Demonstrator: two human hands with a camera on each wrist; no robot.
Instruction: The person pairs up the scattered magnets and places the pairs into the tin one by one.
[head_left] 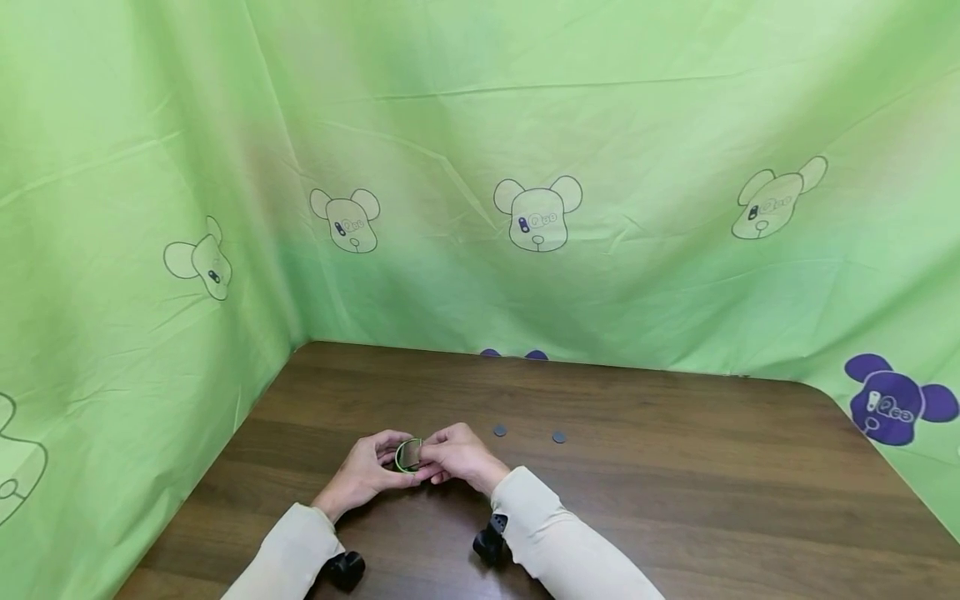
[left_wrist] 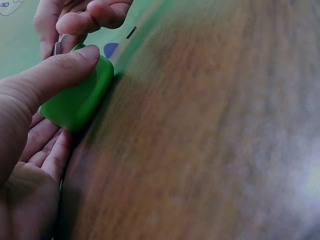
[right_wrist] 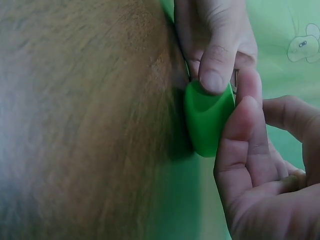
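Observation:
A small bright-green rounded case (head_left: 398,463) is between the two hands, close over the brown table. In the head view its green rim encircles a greyish inside. The left hand (head_left: 365,472) grips it from the left; its thumb (left_wrist: 75,67) lies along the green outer wall. The right hand (head_left: 461,457) is at the case's right side with thumb and fingers curled in. Its fingertips (right_wrist: 240,120) meet the green wall in the right wrist view. A thin grey edge (left_wrist: 57,47) shows near the right fingers, and I cannot tell what it belongs to.
Two small dark-grey discs, a nearer-left disc (head_left: 500,431) and a right disc (head_left: 558,437), lie on the wooden table (head_left: 675,467) beyond the right hand. A green curtain (head_left: 450,292) with bear-head prints hangs behind and to the sides. Black wrist cameras (head_left: 489,543) sit below the sleeves.

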